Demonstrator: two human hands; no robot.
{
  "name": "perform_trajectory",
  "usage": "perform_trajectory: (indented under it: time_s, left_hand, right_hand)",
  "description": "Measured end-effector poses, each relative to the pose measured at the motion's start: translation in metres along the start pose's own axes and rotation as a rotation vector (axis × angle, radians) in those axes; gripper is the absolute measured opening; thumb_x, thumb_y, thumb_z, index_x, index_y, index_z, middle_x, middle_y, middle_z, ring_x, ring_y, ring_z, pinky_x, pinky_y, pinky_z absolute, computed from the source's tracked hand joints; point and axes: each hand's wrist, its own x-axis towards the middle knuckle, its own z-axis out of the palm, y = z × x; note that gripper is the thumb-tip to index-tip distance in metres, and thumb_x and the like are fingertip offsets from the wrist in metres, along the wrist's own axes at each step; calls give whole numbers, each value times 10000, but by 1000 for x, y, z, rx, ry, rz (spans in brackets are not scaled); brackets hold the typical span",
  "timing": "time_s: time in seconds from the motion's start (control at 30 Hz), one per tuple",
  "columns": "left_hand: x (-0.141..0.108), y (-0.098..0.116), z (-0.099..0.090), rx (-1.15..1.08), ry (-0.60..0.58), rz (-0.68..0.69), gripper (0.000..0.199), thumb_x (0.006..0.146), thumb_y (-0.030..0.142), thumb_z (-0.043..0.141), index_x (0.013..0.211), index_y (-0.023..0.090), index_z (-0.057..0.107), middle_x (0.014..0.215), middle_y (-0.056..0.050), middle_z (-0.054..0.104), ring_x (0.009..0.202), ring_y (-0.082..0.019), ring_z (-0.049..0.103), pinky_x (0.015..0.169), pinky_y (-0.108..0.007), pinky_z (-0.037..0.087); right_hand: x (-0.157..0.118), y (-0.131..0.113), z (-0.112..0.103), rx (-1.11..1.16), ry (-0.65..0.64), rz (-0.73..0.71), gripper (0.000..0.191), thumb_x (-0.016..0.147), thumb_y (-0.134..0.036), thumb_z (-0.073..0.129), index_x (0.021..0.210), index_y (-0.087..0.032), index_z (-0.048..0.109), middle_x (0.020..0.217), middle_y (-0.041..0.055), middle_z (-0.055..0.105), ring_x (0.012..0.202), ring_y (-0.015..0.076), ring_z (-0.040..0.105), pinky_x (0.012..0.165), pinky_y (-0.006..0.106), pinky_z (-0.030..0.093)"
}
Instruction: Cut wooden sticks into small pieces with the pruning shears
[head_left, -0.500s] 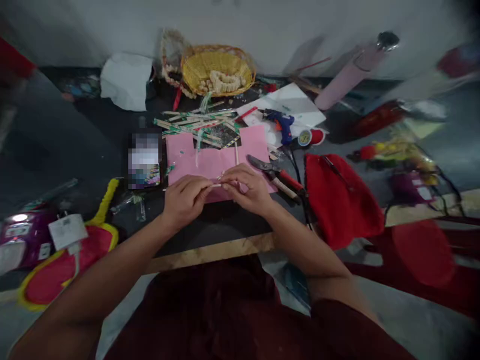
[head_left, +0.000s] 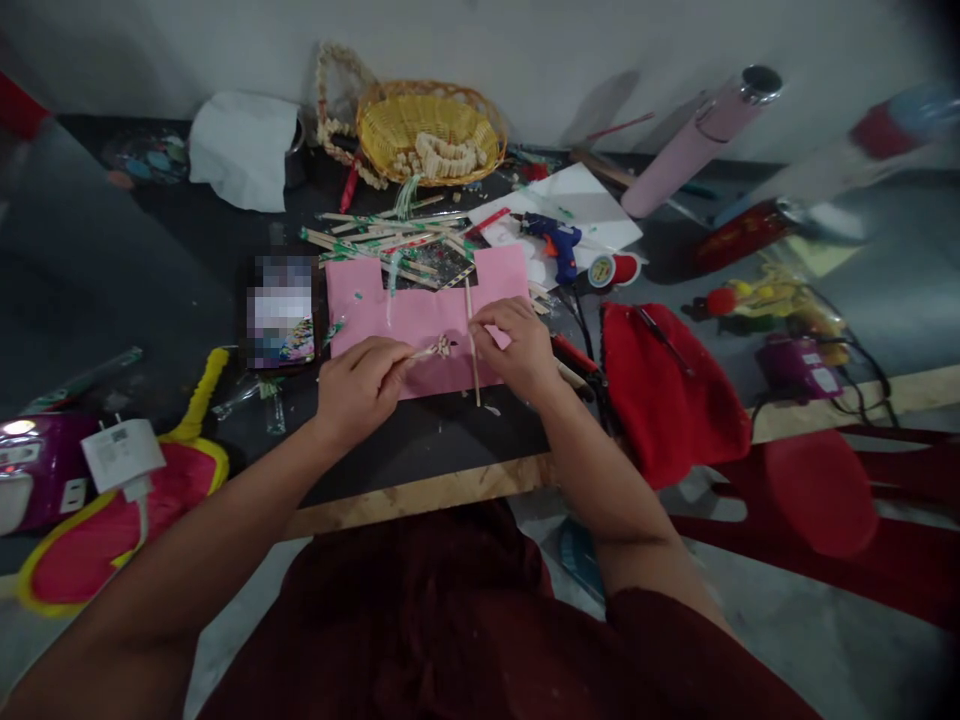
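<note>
A thin pale stick (head_left: 424, 353) is pinched in my left hand (head_left: 361, 388), its tip pointing right over the pink sheet (head_left: 420, 310). Small pale pieces (head_left: 442, 346) lie in a cluster by that tip. My right hand (head_left: 517, 345) is closed at the fingertips, just right of a longer wooden stick (head_left: 475, 370) that stands roughly upright in view across the sheet. Whether those fingertips grip anything is too small to make out. Behind the sheet, many wooden sticks (head_left: 390, 240) lie in a loose pile.
A phone (head_left: 281, 315) lies left of the sheet. Behind are a yellow basket (head_left: 382, 125), a blue glue gun (head_left: 559, 245), a red thread spool (head_left: 625, 269) and a pink bottle (head_left: 675, 160). Red cloth (head_left: 667, 400) and pliers (head_left: 574, 358) are at the right.
My hands have moved apart; the right one shifted right, over the pliers' jaws. The small pale pieces and more of the longer stick now show between them. The view has shifted slightly.
</note>
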Motion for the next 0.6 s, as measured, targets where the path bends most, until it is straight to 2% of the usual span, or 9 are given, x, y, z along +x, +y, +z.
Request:
perform_trajectory:
  time_s: [0.13,0.3,0.5,0.6]
  left_hand:
    - [-1,1,-3,30,-4,-34,191,910,265,528,994,202,687,922,-34,739,840,-146,682,731,-232,494]
    - [2,6,-10,8,-31,-93,200,923,279,511,990,199,682,934,-34,737,855,-148,673,733,-234,488]
    - [5,7,-15,-88,-139,-213,236,931,292,492,1055,198,671,978,-34,729,849,-142,674,768,-237,496]
    - [4,4,-14,-130,-214,-263,262,928,304,486,1085,207,672,1005,-38,725,832,-145,673,772,-250,498]
  right_hand:
    - [-1,14,-1,-117,-146,-40,62,857,-200,599,858,-199,661,910,48,700,884,195,598,871,384,423]
    - [-6,4,8,-115,-259,-35,138,869,-203,590,932,-201,713,952,62,700,907,204,565,884,389,407]
    - [-8,-4,16,-177,-310,39,190,892,-290,577,997,-230,724,981,59,694,931,222,508,905,409,366]
    - [-8,-3,15,-192,-332,57,169,891,-241,554,951,-214,710,960,59,688,916,219,503,906,408,361]
